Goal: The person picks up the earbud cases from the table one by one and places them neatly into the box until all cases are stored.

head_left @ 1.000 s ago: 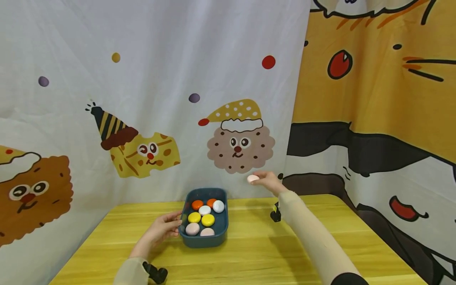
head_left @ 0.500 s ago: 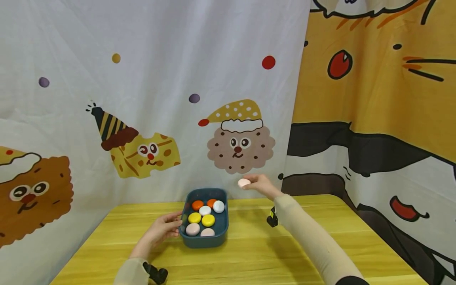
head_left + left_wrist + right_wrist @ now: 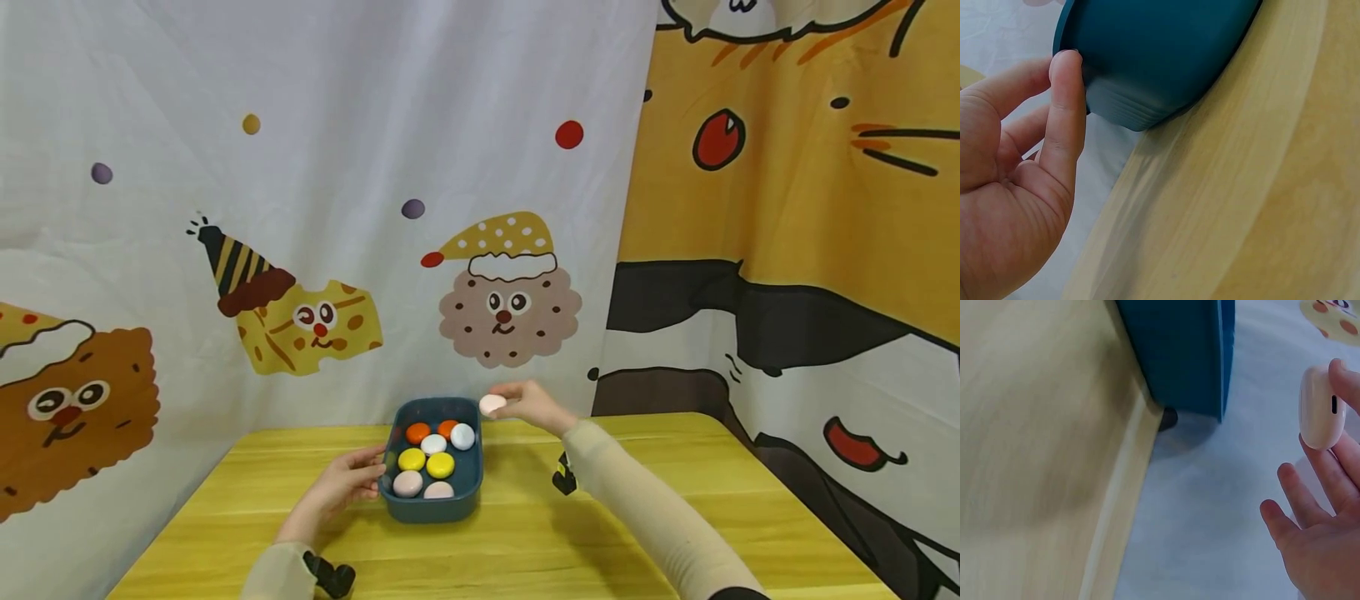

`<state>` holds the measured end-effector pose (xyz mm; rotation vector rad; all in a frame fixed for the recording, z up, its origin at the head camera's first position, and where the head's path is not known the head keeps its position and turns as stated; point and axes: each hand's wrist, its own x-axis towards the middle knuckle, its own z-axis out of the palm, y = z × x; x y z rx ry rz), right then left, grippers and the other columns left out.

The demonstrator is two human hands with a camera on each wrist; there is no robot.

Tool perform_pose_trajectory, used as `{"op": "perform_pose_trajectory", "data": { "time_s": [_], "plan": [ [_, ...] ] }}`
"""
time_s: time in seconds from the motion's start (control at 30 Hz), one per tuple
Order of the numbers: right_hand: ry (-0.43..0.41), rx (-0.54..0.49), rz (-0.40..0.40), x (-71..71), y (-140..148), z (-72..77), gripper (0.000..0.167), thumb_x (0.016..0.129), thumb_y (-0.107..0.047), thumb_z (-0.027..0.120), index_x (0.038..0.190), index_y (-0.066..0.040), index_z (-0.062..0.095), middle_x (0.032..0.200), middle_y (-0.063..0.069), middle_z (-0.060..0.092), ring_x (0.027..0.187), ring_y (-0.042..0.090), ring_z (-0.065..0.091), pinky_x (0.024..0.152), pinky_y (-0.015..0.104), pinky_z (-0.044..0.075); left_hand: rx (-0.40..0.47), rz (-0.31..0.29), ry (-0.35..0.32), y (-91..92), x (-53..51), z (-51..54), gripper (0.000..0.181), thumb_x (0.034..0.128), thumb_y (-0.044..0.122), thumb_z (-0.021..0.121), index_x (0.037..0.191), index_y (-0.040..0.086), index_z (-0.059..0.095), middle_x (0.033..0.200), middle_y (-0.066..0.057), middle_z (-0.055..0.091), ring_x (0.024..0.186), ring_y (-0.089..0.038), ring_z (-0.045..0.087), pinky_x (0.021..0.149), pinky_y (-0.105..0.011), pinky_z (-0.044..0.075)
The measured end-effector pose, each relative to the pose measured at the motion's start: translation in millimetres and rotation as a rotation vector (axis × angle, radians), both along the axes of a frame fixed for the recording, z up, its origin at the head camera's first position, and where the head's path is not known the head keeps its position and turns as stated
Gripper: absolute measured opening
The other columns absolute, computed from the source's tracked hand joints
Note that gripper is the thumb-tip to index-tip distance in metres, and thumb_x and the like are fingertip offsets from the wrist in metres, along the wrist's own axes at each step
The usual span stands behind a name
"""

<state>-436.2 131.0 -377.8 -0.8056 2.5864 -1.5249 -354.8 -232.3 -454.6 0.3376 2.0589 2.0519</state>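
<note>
In the head view a dark blue-green bin (image 3: 431,510) stands on the table. My left hand (image 3: 343,486) pinches its left rim; in the left wrist view the thumb (image 3: 1065,94) lies against the bin's outer wall (image 3: 1160,62). Up beside the bin's far right corner, my right hand (image 3: 534,406) pinches a pale pink rounded disc (image 3: 492,406) between thumb and fingers. A small dark slot shows on the disc's edge in the right wrist view, where the other fingers are spread. Inside the bin lie similar discs: orange (image 3: 417,432), white (image 3: 462,436), yellow (image 3: 440,465) and pale pink (image 3: 407,483).
The wooden table (image 3: 555,542) reaches back to a white cloth (image 3: 315,167) printed with cartoon faces. An orange, black and white cartoon cloth (image 3: 795,208) hangs at the right. Each wrist carries a black camera mount.
My right hand has moved left and down with the pale pink disc, closer to the bin. The left hand and the bin have stayed in place.
</note>
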Motion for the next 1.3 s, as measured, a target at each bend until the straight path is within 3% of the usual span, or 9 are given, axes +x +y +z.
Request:
{"op": "perform_pose_trajectory", "data": {
  "time_s": [0.23,0.47,0.77,1.0,1.17,1.27,1.3],
  "plan": [
    [0.042,0.079,0.036,7.0,-12,-7.7,0.048,0.08,-0.028,0.081,0.124,-0.014,0.068,0.121,0.002,0.065,0.118,0.026,0.055,0.093,0.04,0.049,-0.008,0.023,-0.012,2.6,-1.6,-0.3,0.06,0.0963,0.006,0.059,0.147,-0.01,0.03,0.106,-0.012,0.048,0.068,-0.012,0.057,0.065,-0.025,0.056],
    [0.056,0.174,0.069,15.8,-25,-13.4,0.046,0.079,-0.029,0.081,0.122,-0.017,0.069,0.124,0.0,0.064,0.12,0.025,0.054,0.095,0.042,0.048,-0.014,0.035,-0.017,3.7,-3.3,0.5,0.059,0.0971,0.006,0.057,0.147,-0.008,0.031,0.107,-0.012,0.047,0.068,-0.012,0.057,0.064,-0.024,0.056],
    [0.062,0.266,0.072,22.8,-36,-26.4,0.051,0.075,-0.035,0.084,0.12,-0.017,0.071,0.123,0.001,0.063,0.111,0.023,0.057,0.084,0.035,0.051,-0.01,0.032,-0.021,4.9,-2.5,1.7,0.059,0.0968,0.006,0.058,0.148,-0.008,0.031,0.107,-0.012,0.048,0.068,-0.012,0.057,0.066,-0.025,0.056],
    [0.082,0.304,0.134,26.0,-40,-32.5,0.052,0.078,-0.033,0.082,0.124,-0.011,0.068,0.123,0.0,0.063,0.108,0.023,0.058,0.083,0.034,0.051,-0.001,0.034,-0.025,5.4,-0.6,2.9,0.06,0.0961,0.005,0.059,0.147,-0.009,0.031,0.106,-0.012,0.048,0.068,-0.012,0.057,0.064,-0.024,0.056],
    [0.091,0.31,0.127,26.5,-40,-32.6,0.048,0.084,-0.033,0.077,0.126,-0.011,0.067,0.126,0.002,0.062,0.072,0.022,0.051,0.069,0.031,0.045,-0.005,0.026,-0.018,4.7,-1.4,2.2,0.059,0.0967,0.005,0.057,0.147,-0.009,0.03,0.105,-0.011,0.049,0.067,-0.011,0.057,0.064,-0.024,0.056],
    [0.097,0.292,0.108,25.9,-38,-31.4,0.044,0.086,-0.032,0.074,0.125,-0.013,0.067,0.127,0.003,0.061,0.075,0.022,0.053,0.072,0.033,0.047,-0.002,0.024,-0.017,4.2,-1.7,2.2,0.059,0.097,0.004,0.057,0.148,-0.008,0.03,0.105,-0.011,0.049,0.067,-0.011,0.057,0.064,-0.024,0.056],
    [0.103,0.28,0.101,25.7,-37,-30.7,0.043,0.087,-0.032,0.074,0.124,-0.012,0.068,0.127,0.004,0.06,0.085,0.023,0.057,0.077,0.035,0.048,0.0,0.022,-0.015,4.0,-1.8,2.4,0.059,0.0971,0.004,0.057,0.148,-0.009,0.03,0.105,-0.011,0.049,0.067,-0.011,0.057,0.064,-0.024,0.056]
  ]
}}
